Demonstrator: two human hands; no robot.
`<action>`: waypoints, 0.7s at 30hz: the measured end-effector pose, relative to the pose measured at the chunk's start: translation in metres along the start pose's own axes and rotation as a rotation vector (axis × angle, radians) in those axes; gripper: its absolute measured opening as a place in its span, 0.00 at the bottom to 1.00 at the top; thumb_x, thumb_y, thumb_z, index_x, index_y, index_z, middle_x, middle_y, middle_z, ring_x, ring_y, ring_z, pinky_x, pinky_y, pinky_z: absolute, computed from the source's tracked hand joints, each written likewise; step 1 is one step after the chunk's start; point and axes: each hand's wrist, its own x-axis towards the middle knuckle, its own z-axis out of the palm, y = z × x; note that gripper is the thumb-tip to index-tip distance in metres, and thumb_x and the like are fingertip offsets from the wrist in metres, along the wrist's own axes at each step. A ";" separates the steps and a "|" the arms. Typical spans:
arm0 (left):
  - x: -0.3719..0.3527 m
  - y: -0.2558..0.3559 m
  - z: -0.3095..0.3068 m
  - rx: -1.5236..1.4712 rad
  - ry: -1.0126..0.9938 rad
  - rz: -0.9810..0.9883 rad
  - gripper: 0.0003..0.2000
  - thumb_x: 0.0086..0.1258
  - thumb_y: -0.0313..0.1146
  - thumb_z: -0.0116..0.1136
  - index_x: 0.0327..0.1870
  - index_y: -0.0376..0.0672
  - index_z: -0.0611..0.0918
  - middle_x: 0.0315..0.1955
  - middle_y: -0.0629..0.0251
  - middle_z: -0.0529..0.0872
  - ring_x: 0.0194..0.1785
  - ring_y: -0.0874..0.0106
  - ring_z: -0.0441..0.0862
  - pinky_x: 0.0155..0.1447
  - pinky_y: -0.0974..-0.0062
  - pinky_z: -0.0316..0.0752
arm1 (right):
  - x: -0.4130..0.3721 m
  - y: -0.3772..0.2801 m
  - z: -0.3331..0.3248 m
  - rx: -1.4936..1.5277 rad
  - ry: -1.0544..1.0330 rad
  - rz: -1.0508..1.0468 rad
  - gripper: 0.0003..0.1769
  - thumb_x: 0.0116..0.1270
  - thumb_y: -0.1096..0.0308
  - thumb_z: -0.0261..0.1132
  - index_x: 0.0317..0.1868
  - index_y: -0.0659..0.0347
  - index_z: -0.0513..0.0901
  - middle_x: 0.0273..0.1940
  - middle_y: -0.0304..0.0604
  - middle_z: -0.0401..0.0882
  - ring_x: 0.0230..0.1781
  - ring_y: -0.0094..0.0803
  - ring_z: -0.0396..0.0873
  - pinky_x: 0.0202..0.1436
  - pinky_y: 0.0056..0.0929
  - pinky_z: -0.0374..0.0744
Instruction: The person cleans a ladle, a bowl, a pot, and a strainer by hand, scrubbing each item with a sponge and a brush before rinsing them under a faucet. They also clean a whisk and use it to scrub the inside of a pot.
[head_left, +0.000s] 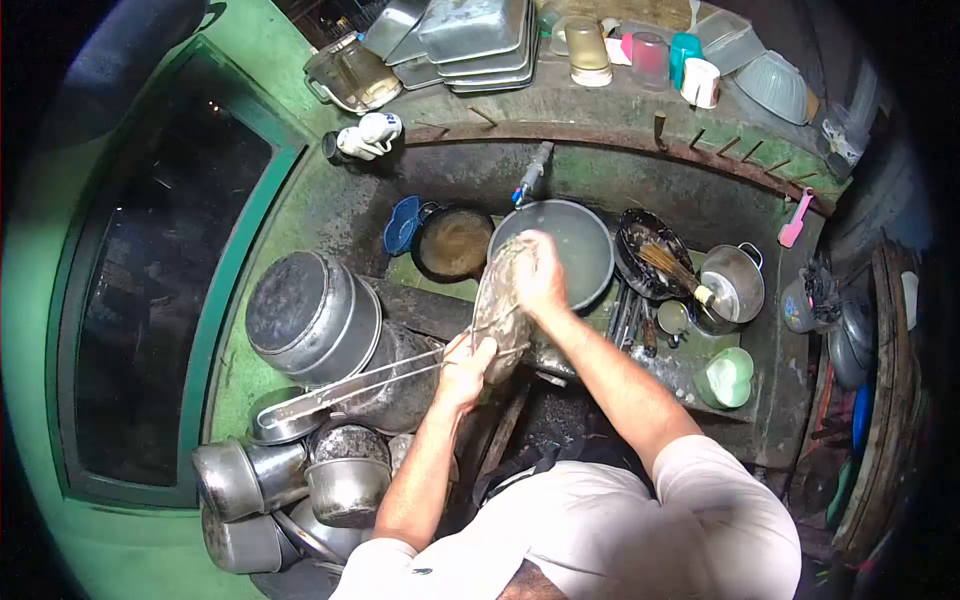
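A long-handled skimmer (497, 300) with a broad, mottled head is tilted up in front of me, its wire handle running down to the left. My left hand (463, 372) is closed around the handle close to the head. Against the upper part of the head, my right hand (538, 280) is pressed with bent fingers; whether a scrubber is under them is hidden. Just behind the head stands a grey basin (585, 240) of cloudy water, below a tap (530, 178). Left of it sits a dark pan (455, 243) holding brown water.
Stacked pots (315, 320) crowd the left side. On the right are a blackened wok (640, 230) with a stick brush (672, 265) in it, a metal pot (738, 285), a green container (727, 375) and utensils. Metal trays (478, 35) and cups line the ledge above.
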 end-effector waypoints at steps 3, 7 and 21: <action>0.004 -0.023 -0.004 -0.029 0.048 0.001 0.17 0.74 0.33 0.55 0.61 0.37 0.76 0.53 0.65 0.82 0.55 0.75 0.76 0.61 0.72 0.70 | 0.022 0.021 -0.004 -0.043 0.048 0.249 0.12 0.64 0.66 0.62 0.46 0.62 0.81 0.43 0.55 0.84 0.49 0.47 0.83 0.51 0.41 0.79; 0.023 -0.013 0.010 -0.235 0.007 0.080 0.20 0.76 0.36 0.51 0.64 0.37 0.70 0.58 0.64 0.76 0.60 0.73 0.74 0.64 0.70 0.69 | -0.025 -0.044 0.009 0.002 -0.165 -0.385 0.12 0.60 0.71 0.63 0.44 0.62 0.83 0.43 0.51 0.84 0.47 0.48 0.82 0.53 0.41 0.78; 0.060 -0.020 0.029 -0.640 -0.052 0.005 0.23 0.79 0.52 0.39 0.65 0.46 0.69 0.58 0.63 0.76 0.62 0.67 0.74 0.66 0.62 0.71 | -0.034 -0.035 -0.007 -0.030 -0.123 -0.425 0.13 0.58 0.72 0.63 0.44 0.65 0.80 0.42 0.53 0.81 0.45 0.51 0.78 0.52 0.43 0.76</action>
